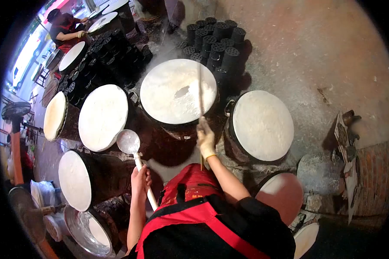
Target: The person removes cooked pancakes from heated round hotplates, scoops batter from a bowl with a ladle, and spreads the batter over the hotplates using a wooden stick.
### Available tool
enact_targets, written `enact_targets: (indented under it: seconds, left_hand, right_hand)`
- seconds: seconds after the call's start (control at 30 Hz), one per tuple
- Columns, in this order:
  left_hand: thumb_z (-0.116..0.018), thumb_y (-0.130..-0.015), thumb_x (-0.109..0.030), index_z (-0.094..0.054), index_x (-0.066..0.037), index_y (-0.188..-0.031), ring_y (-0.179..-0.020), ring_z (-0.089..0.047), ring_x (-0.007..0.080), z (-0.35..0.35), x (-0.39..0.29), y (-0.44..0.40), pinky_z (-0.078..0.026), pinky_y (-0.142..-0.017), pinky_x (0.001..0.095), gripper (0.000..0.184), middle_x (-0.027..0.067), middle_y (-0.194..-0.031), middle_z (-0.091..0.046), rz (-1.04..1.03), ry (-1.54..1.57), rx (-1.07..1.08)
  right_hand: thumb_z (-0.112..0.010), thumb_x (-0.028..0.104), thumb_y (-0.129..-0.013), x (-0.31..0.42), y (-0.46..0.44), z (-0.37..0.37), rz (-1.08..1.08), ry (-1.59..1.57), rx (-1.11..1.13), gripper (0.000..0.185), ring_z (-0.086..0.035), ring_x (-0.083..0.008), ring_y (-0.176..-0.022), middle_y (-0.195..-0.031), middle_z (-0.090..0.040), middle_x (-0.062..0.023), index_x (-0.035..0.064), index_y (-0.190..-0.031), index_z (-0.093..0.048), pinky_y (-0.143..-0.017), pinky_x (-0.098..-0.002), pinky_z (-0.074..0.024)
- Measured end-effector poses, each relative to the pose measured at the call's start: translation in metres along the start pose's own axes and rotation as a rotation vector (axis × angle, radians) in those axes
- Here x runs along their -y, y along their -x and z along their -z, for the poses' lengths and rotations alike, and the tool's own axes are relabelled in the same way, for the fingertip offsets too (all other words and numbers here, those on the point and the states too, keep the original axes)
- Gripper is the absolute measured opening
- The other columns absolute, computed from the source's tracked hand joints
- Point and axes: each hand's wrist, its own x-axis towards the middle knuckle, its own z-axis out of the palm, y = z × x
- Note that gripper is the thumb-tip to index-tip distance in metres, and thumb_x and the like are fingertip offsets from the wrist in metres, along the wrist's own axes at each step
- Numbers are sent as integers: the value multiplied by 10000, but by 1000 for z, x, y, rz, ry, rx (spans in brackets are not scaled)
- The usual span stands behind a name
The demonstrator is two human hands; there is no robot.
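Observation:
My left hand, bare, is closed around the white handle of a ladle. The ladle's round bowl is tilted up beside the edge of a pale round griddle top. My right hand wears a light glove and grips a long thin stick, partly blurred. That stick reaches across the middle griddle, over a layer of pale batter. A wet white smear and a greyish patch lie near the stick on this layer. Both hands are on the near side of the middle griddle.
Another pale-covered griddle stands at right, with several more at left. Black perforated coal briquettes are stacked behind, more at upper left. A metal basin sits lower left. Another person works at the far left griddles. A fan stands left.

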Motion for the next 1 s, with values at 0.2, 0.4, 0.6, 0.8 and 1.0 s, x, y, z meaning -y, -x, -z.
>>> enact_targets:
  seconds: [0.2,0.4,0.6,0.8,1.0]
  left_hand:
    - [-527,-903,-123,-444,-68,-881,-542,-426,78,3,-2,3,-332,-402,197,102,12,-706,-458,25,52,100]
    - [-526,-903,-133,-451,-59,-909,-541,-422,81,-3,-2,5,-330,-404,193,106,15,-729,-460,86,4,118]
    - [-513,-906,-146,-466,-62,-951,-551,-408,85,-11,-2,10,-311,-414,203,106,11,-723,-441,106,2,172]
    - [-510,-907,-157,-471,-70,-956,-553,-405,87,-28,-2,11,-305,-424,218,107,7,-720,-437,118,-12,210]
    - [-520,-904,-178,-466,-86,-932,-549,-411,93,-35,-1,-13,-308,-421,226,110,-2,-704,-436,128,-89,260]
  right_hand:
    - [-536,37,-865,27,4,5,-202,-103,128,345,-473,-35,-570,-960,-613,-6,77,-1208,-548,-466,-164,-404]
    - [-570,88,-868,-9,23,-2,-44,-10,57,386,-504,-57,-662,-981,-616,2,82,-1251,-521,-540,-177,-419]
    - [-545,78,-881,32,4,15,-238,-151,-58,341,-546,-120,-1026,-1156,-581,-82,26,-1217,-525,-895,-213,-454]
    - [-543,54,-873,37,-5,13,-243,-130,247,309,-551,-140,-940,-1217,-527,-120,-11,-1176,-546,-880,-220,-470]
    - [-442,-129,-852,56,-17,32,-237,186,313,412,-530,-83,-931,-1157,-558,-35,5,-1234,-519,-837,-189,-430]
